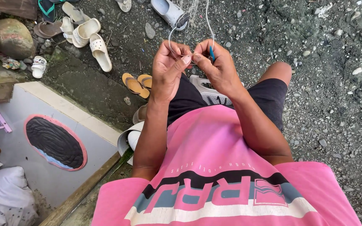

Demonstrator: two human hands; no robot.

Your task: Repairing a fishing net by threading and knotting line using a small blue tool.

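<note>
The person sits with both hands raised in front of the knees, and the work in hand looks to me like knotting or mending a fine fishing net (191,12) that hangs down from above the gravel ground (332,62). The left hand (169,67) has its fingers pressed together, thumb and forefinger pinching a thin loop of clear line right where it meets the other hand. The right hand (216,62) is closed too, pinching the same line and holding a small blue tool (211,53), probably a netting needle, upright between the fingers. The two hands touch at the fingertips, so I judge a knot is being formed or tightened; the next move would call for keeping the loop taut and guiding the tool through without letting the line slip. The net itself is very thin, pale and nearly see-through, with strands running up out of view and one loop curling beside the left hand. A grey clog (169,12) lies just beyond the hands, white clogs (86,37) and yellow sandals (137,83) sit off to the left
</note>
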